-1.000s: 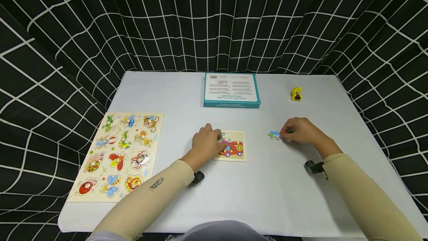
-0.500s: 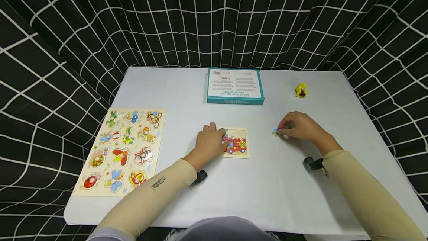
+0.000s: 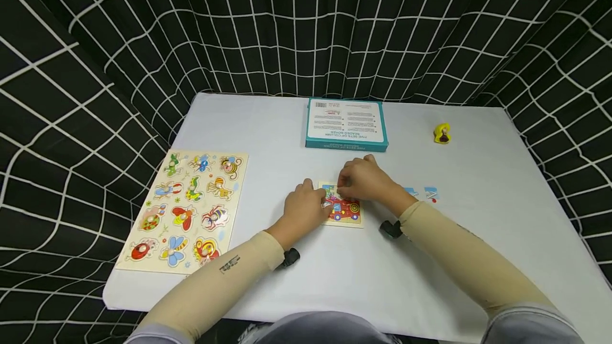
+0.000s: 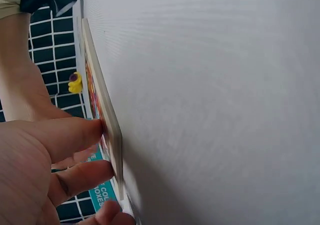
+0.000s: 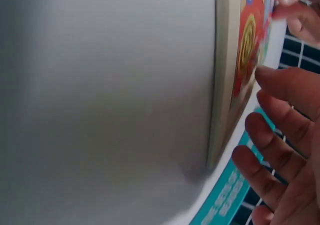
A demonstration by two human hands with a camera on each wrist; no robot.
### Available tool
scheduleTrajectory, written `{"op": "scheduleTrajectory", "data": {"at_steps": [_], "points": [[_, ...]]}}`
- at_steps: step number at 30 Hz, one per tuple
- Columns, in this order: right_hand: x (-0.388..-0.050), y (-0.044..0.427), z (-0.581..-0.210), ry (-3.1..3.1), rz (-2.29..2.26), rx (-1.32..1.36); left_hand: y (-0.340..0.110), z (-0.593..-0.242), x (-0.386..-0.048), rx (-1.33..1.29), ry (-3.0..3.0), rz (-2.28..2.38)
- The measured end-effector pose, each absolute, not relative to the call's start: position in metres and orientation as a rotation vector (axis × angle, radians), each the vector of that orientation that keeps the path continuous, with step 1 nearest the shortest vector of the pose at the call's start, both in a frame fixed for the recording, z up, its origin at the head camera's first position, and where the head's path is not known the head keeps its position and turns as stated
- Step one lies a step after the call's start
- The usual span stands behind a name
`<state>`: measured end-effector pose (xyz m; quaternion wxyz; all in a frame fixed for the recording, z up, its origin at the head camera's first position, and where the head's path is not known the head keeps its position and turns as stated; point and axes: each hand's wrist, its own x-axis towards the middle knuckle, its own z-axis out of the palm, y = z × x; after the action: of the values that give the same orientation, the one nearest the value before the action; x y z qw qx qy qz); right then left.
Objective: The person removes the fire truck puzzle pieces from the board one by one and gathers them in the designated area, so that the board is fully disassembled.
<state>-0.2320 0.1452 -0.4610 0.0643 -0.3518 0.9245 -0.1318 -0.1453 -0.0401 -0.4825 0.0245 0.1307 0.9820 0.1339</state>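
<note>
A small wooden jigsaw puzzle board (image 3: 356,224) with a red car picture lies on the table. At its left side is my left hand (image 3: 305,210), thumb and forefinger holding the board's edge; the left wrist view shows these fingers against the wooden board (image 4: 112,130). My right hand (image 3: 365,180) is over the board's upper part, thumb and forefinger together on a puzzle piece mostly hidden by the fingers. In the right wrist view, the right hand (image 5: 290,130) has its thumb and forefinger tips close to the picture. Two loose puzzle pieces (image 3: 431,194) lie to its right.
A large peg puzzle board (image 3: 191,211) with insect pictures lies at the left. Behind the hands is a flat teal box (image 3: 346,123). A small yellow object (image 3: 442,133) stands at the back right of the white table (image 3: 382,280). Black gridded cloth surrounds it.
My right hand has picked up a puzzle piece at the right and moved left with it to the small board. The left hand stays at the board's edge. The head view has shifted slightly.
</note>
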Motion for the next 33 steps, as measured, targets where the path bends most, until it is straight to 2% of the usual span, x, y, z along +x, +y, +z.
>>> {"op": "scheduleTrajectory", "data": {"at_steps": [6,16,33], "points": [[-0.231,0.137,-0.464,2.823,-0.353,-1.062,-0.039,-0.483,-0.147,0.423,3.008,0.420],[-0.233,0.130,-0.463,2.845,-0.231,-1.261,-0.040,-0.479,-0.148,0.408,3.012,0.435],[-0.227,0.119,-0.461,2.855,-0.020,-1.440,-0.040,-0.477,-0.149,0.370,2.981,0.416]]}}
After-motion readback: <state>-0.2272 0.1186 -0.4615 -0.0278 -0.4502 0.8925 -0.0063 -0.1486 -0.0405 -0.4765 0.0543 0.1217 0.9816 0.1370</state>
